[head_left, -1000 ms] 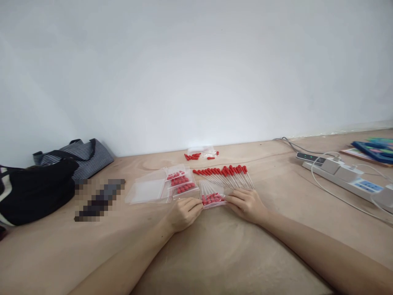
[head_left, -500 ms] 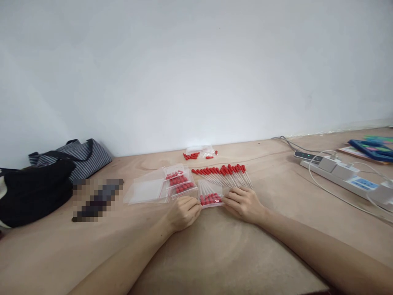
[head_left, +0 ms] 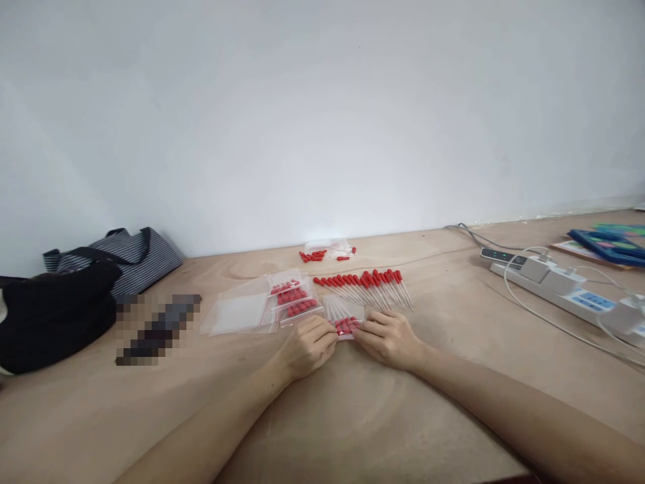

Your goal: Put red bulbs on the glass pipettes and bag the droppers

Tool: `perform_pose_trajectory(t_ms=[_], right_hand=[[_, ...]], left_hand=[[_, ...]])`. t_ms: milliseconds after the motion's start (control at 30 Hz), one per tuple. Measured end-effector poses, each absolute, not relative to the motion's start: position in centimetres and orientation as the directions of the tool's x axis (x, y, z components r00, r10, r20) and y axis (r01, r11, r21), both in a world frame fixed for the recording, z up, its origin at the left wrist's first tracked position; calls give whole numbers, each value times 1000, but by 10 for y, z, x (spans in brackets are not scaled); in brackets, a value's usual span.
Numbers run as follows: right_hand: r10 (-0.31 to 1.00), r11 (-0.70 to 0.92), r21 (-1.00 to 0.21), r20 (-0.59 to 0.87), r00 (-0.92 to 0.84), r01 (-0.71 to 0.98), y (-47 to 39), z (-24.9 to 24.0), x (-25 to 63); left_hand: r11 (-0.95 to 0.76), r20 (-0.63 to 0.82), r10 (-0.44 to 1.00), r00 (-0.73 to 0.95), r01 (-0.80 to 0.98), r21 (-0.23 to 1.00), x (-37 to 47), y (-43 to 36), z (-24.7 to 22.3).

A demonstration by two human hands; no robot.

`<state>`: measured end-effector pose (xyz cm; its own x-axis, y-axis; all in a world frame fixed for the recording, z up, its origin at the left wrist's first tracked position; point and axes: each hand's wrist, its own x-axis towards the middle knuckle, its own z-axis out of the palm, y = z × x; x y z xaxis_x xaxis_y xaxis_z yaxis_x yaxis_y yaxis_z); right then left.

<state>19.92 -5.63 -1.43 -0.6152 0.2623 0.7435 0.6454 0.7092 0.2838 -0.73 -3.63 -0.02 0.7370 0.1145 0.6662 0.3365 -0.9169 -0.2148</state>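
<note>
A clear zip bag (head_left: 345, 310) holding several red-bulbed droppers lies flat in front of me, its near edge toward my body. My left hand (head_left: 311, 344) is closed, pinching the bag's near left corner. My right hand (head_left: 389, 338) has its fingers pressed together on the near right edge of the same bag. Just beyond it, loose droppers (head_left: 370, 281) with red bulbs and clear stems lie in a fanned row. Filled zip bags (head_left: 302, 307) overlap in a stack to the left, their red bulbs showing.
Flat clear bags (head_left: 234, 314) lie left of the stack. Loose red bulbs (head_left: 312, 256) sit near the wall. A striped bag (head_left: 146, 259), a black bag (head_left: 60, 316) and a pixelated dark object (head_left: 160, 329) are at left. A power strip (head_left: 554, 286) with cables is at right.
Both hands have moved closer together along the bag's near edge: the left slid right, the right slid left, covering more of the edge. The loose droppers and stacked bags stay put.
</note>
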Motion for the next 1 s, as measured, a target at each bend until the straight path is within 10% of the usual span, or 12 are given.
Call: perform_pose_trajectory(t_ms=[767,867,1000], right_hand=[[348,690,242,716,-605,682,-56,-20,199],[382,727,209,668,-639,654,-56,-21,204],[450,816,53,568,-689,576,-62,-15,211]], left_hand=[[-860,656,169,736,435,-266,-11,-43,3],[-899,651,266,711,426,-98,-14,-46,3],[-740,531,671,518,509,439,-15,-52,1]])
